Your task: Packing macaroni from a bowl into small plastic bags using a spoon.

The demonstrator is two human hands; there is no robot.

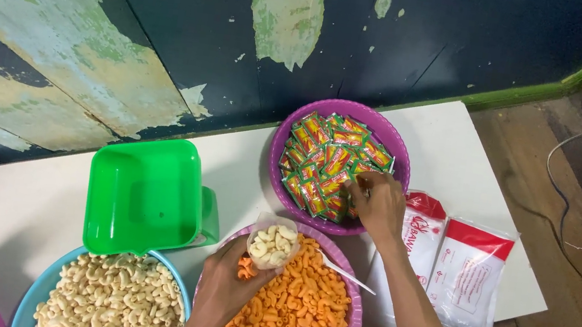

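A small clear plastic bag of pale macaroni (272, 242) is grasped by the left hand (228, 284), while red-green sachets (329, 163) in the far purple round bowl (379, 127) are pinched by the right hand (379, 202).

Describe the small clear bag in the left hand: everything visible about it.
The small clear bag is thin, see-through plastic, open at the top and roughly half filled with pale elbow-shaped macaroni pieces. The left hand holds it from below, tilted a little, its mouth facing up toward the wall. It hangs over the near-left edge of the purple bowl of orange macaroni, just right of the green container. Only the left hand touches it; the right hand is away in the bowl of sachets.
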